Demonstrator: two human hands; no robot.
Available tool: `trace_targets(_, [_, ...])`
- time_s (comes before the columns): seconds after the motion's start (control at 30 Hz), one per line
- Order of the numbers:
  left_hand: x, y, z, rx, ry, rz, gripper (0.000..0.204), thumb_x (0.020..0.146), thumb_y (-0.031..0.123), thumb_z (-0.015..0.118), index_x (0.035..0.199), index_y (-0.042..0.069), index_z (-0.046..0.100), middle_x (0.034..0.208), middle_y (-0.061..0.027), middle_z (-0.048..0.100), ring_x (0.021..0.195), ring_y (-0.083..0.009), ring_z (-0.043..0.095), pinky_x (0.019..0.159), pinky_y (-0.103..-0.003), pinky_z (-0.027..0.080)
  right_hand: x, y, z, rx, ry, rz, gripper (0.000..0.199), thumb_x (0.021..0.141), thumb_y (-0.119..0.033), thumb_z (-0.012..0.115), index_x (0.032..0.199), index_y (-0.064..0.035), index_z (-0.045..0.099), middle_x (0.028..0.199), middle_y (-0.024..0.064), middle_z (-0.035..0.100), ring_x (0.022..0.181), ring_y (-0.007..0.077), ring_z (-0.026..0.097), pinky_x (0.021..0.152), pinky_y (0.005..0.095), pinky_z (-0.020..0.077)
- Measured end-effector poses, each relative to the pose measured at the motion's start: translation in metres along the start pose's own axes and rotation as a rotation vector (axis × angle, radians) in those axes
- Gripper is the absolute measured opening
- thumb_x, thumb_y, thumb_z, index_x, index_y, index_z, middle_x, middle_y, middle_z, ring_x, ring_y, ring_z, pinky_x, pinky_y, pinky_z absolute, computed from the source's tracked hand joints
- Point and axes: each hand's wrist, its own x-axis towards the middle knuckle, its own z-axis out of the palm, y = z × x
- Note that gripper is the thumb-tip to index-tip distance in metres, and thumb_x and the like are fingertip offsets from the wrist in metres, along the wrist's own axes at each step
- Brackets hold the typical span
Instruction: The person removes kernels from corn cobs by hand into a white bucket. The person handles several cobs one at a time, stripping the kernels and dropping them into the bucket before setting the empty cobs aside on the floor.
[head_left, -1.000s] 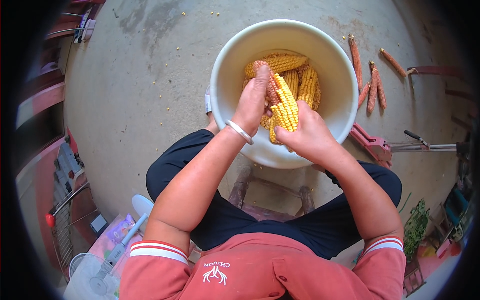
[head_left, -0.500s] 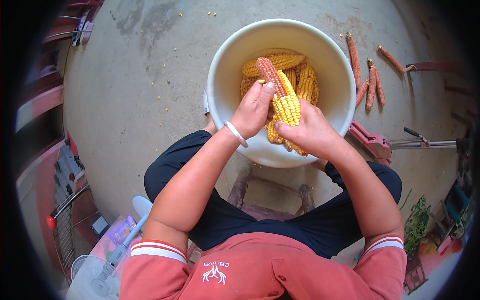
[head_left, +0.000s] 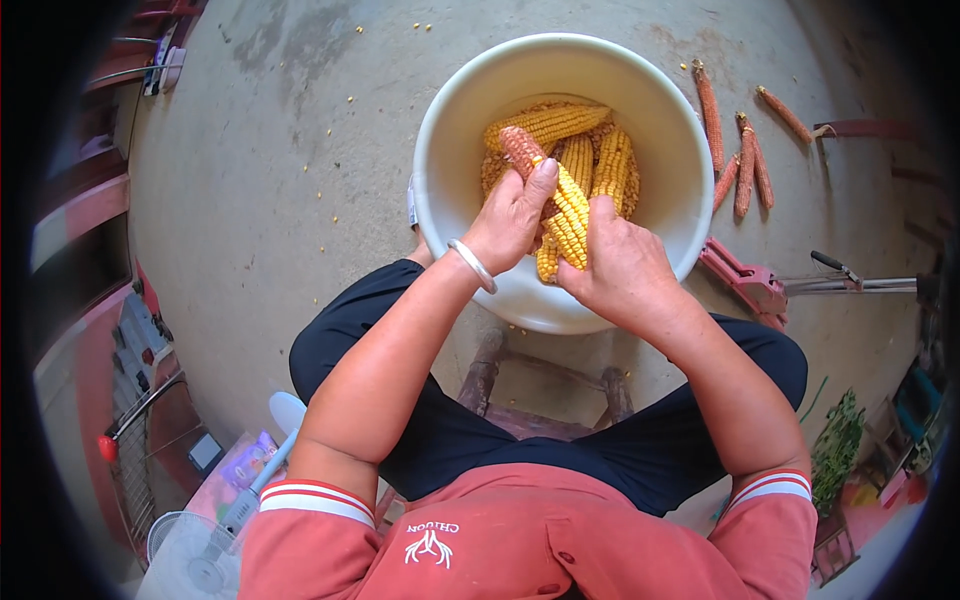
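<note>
While the left hand (head_left: pixel 508 222) and right hand (head_left: pixel 628 258) wrap their fingers around one corn cob (head_left: pixel 568 210), partly hiding it, floor (head_left: pixel 250 200) stretches left beyond the tub (head_left: pixel 668 150).

Before the person (head_left: pixel 490 510), the bucket (head_left: pixel 672 140) stands on the floor (head_left: pixel 250 180), corn ears (head_left: pixel 550 125) inside it; another ear (head_left: pixel 570 222) is between the left hand (head_left: pixel 508 218) and right hand (head_left: pixel 628 258) above; cobs (head_left: pixel 745 170) lie to the bucket's right, kernels (head_left: pixel 350 99) to its left, a fan (head_left: pixel 195 568) at the person's left
</note>
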Motion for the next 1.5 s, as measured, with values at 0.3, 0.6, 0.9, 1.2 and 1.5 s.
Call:
trace_targets(0.3, [0.002,0.016,0.005,-0.247,0.034,-0.07,0.061,0.097,0.061,0.037,0.086,0.004,0.055,0.064,-0.0011,0.052,0.049,-0.011,0.049,0.041,-0.025,0.038,0.002,0.004,0.007,-0.055,0.1,-0.056,0.046,0.075,-0.024,0.068,0.102,0.0035,0.044,0.086,0.0251,0.065,0.084,0.0411,0.065,0.076,0.0468,0.0512])
trace_targets(0.6, [0.004,0.009,-0.008,-0.101,-0.059,-0.069,0.055,0.101,0.053,0.032,0.108,0.004,0.056,0.086,-0.0092,0.064,0.066,-0.0159,0.062,0.053,-0.029,0.053,0.007,0.01,-0.009,-0.107,0.064,-0.022,0.041,0.074,-0.021,0.069,0.103,-0.0012,0.047,0.086,0.0207,0.065,0.085,0.0384,0.064,0.077,0.0466,0.0507])
trace_targets(0.9, [0.003,0.004,-0.024,1.002,0.235,0.372,0.068,0.078,0.034,0.069,0.135,0.006,0.046,0.139,-0.021,0.042,0.131,-0.038,0.039,0.11,-0.045,0.032,0.018,0.04,-0.021,-0.338,0.241,-0.193,0.054,0.068,-0.01,0.077,0.117,-0.0098,0.053,0.101,0.0097,0.062,0.1,0.0306,0.057,0.089,0.042,0.0453])
trace_targets(1.2, [-0.007,0.025,-0.013,0.655,-0.116,0.017,0.044,0.089,0.042,0.06,0.089,-0.002,0.059,0.083,-0.0237,0.066,0.082,-0.0371,0.065,0.075,-0.046,0.05,0.027,0.044,-0.036,-0.178,0.606,-0.14,0.054,0.073,-0.008,0.071,0.124,-0.0056,0.053,0.121,0.0148,0.056,0.113,0.032,0.053,0.096,0.0396,0.0428])
trace_targets(1.5, [-0.02,0.012,0.031,0.789,0.176,0.213,0.036,0.09,0.033,0.062,0.094,0.0,0.05,0.08,-0.0266,0.064,0.078,-0.0433,0.063,0.07,-0.05,0.05,0.058,0.049,0.01,0.639,0.163,0.216,0.087,0.089,-0.068,0.042,0.11,0.0138,0.059,0.101,0.0284,0.065,0.1,0.0361,0.064,0.091,0.0406,0.0462])
